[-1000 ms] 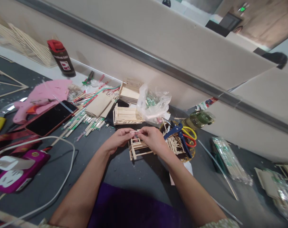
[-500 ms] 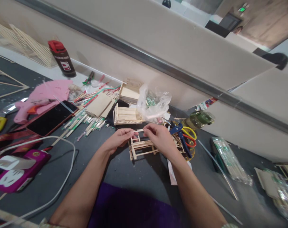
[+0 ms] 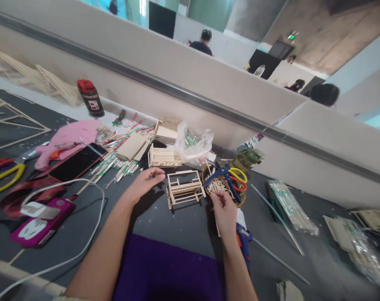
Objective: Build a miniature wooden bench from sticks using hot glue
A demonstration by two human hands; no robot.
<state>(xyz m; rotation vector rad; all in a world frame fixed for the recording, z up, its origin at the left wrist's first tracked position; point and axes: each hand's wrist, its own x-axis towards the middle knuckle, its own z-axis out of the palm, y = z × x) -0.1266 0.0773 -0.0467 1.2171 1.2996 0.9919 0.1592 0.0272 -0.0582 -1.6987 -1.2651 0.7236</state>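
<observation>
A small frame of thin wooden sticks (image 3: 184, 189) stands on the dark table between my hands. My left hand (image 3: 146, 183) is just left of it, holding nothing, with its thumb apart from the fingers. To the right of the frame, my right hand (image 3: 224, 209) is closed, thumb and fingers drawn together at the near edge of a round container of short stick pieces (image 3: 219, 186). What those fingertips hold, if anything, I cannot make out. Blue-handled cutters (image 3: 230, 179) lie across the container, beside yellow-handled scissors (image 3: 239, 174).
A glue gun (image 3: 245, 246) lies by my right wrist. Behind the frame are a small stick-built bed shape (image 3: 165, 157) and a plastic bag (image 3: 194, 144). Wrapped sticks (image 3: 292, 207), a phone (image 3: 78, 161), a white cable (image 3: 98, 209) and a bottle (image 3: 91, 98) surround the work. People sit beyond the partition.
Both hands have come away from the stick frame, which stands by itself. My right hand has moved right and down to the container of pieces; my left has drawn slightly left. The view has shifted.
</observation>
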